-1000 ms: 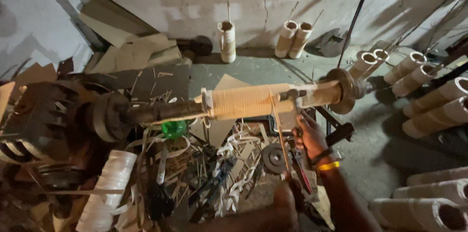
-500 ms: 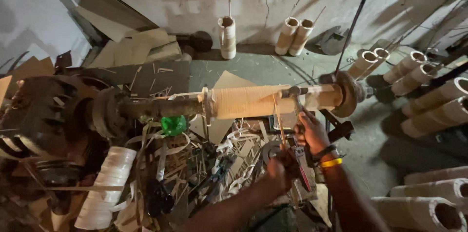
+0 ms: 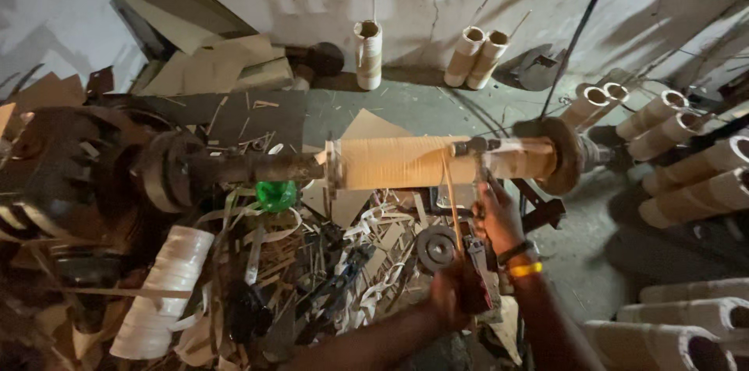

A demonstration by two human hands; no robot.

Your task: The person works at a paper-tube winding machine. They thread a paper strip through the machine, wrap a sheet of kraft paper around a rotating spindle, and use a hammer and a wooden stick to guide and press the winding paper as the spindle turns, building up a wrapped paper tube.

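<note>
Above the right hand's (image 3: 499, 219) grip — cardboard tube (image 3: 406, 162).

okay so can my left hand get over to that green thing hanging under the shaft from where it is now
Probably yes. The left hand is low beside the cutting tool, and the green object hangs exposed under the shaft; only loose strip scraps lie between.

Bare forearms, no sleeves, right hand (image 3: 499, 219) — yellow wristband, dark band beside it
</note>
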